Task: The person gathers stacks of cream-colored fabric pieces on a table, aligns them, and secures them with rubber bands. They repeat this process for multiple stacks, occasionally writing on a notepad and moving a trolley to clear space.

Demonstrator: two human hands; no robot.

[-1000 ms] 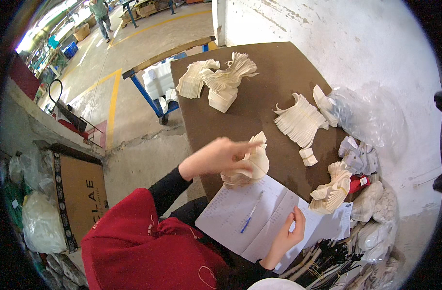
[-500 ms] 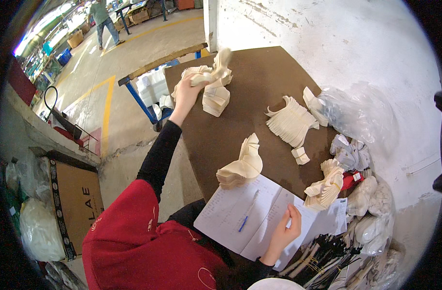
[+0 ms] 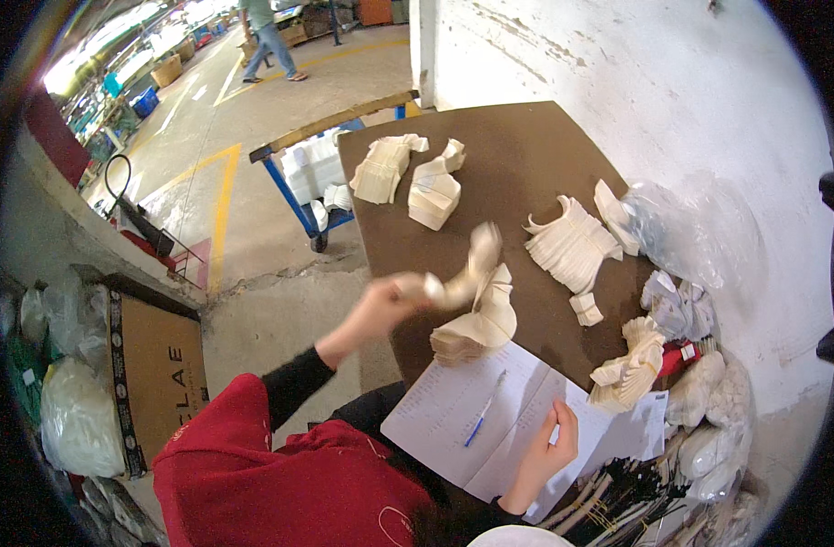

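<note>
My left hand (image 3: pixel 390 305), blurred by motion, is closed on a curved cream bundle (image 3: pixel 476 264) of what look like thin cut pieces. It passes just above another cream stack (image 3: pixel 481 328) at the notebook's far edge. My right hand (image 3: pixel 546 456) rests on the right page of the open notebook (image 3: pixel 440 433), its fingers loosely curled and apart, holding nothing. A blue-and-clear pen (image 3: pixel 485 410) lies on the left page. Right of the notebook's top stands one more cream stack (image 3: pixel 628 369).
On the brown table (image 3: pixel 490 182) lie cream stacks at the far left (image 3: pixel 382 169) and right (image 3: pixel 572 242). Clear plastic bags (image 3: pixel 700 228) line the white wall. Black-and-white strips (image 3: pixel 608 492) lie near right. Beyond the table are a blue-framed cart (image 3: pixel 298 196) and a walking person (image 3: pixel 267 41).
My left hand has come back from the far left stacks toward the notebook, carrying a cream bundle. The right hand stays on the notebook. The whole view has shifted slightly.
</note>
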